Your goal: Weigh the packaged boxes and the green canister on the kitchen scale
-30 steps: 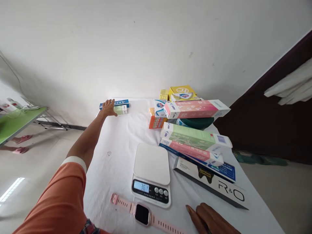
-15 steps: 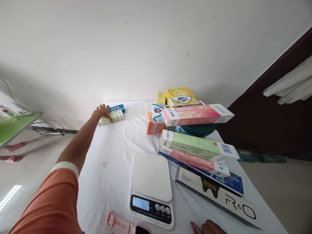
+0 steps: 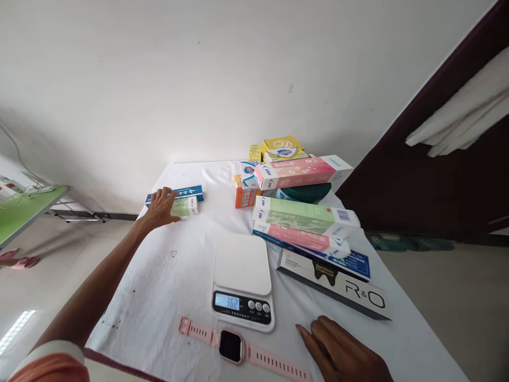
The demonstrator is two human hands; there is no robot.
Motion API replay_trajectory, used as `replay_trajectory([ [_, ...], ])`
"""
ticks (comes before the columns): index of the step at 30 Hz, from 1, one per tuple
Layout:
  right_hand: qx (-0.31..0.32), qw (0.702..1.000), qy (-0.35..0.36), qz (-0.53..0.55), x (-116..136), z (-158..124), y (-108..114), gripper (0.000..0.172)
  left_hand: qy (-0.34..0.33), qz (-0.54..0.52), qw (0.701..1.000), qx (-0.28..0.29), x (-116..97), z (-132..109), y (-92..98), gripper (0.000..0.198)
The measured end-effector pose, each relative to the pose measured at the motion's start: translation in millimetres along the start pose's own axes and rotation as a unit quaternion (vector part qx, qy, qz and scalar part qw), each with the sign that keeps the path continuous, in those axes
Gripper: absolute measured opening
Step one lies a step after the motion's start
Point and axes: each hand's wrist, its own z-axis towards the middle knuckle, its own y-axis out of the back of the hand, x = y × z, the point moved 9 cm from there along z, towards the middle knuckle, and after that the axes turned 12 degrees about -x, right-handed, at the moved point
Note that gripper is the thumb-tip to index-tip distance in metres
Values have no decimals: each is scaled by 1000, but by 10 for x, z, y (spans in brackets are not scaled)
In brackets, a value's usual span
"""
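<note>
My left hand point(image 3: 160, 207) reaches out over the left side of the white table point(image 3: 178, 286) and lies on a small green-and-white box point(image 3: 184, 206), fingers curled over its near end. A blue box point(image 3: 186, 192) lies just behind it. My right hand point(image 3: 342, 355) rests flat on the cloth at the near edge, fingers stretched out, holding nothing. Between my hands stand a white kitchen scale point(image 3: 242, 281) with a lit display and a pink smartwatch point(image 3: 234, 347) lying flat in front of it.
A pile of long cartons point(image 3: 302, 223) in green, pink and blue fills the right side, with a black-and-white box point(image 3: 334, 284) at its near end. Yellow and orange boxes point(image 3: 278, 151) sit at the back. A green table point(image 3: 24, 207) stands far left; someone's pink-shoed feet point(image 3: 18, 260) show beneath it.
My left hand has drawn the green-and-white box and the blue box toward me along the table's left side. My right hand has stayed flat on the cloth. The view has dipped down.
</note>
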Motion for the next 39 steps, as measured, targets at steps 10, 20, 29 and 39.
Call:
replay_trajectory([
  [10, 45, 997, 2, 57, 106, 192, -118, 37, 60, -13, 998, -2, -59, -361, 9, 55],
  [20, 32, 999, 8, 20, 147, 161, -216, 38, 74, 1, 996, -42, -6, -436, -38, 63],
  [29, 15, 1000, 8, 0, 116, 157, -198, 34, 53, 27, 998, -6, 8, -265, 38, 62],
  [39, -16, 1000, 19, 7, 127, 148, -157, 35, 26, -118, 992, 36, 64, -646, 131, 59],
])
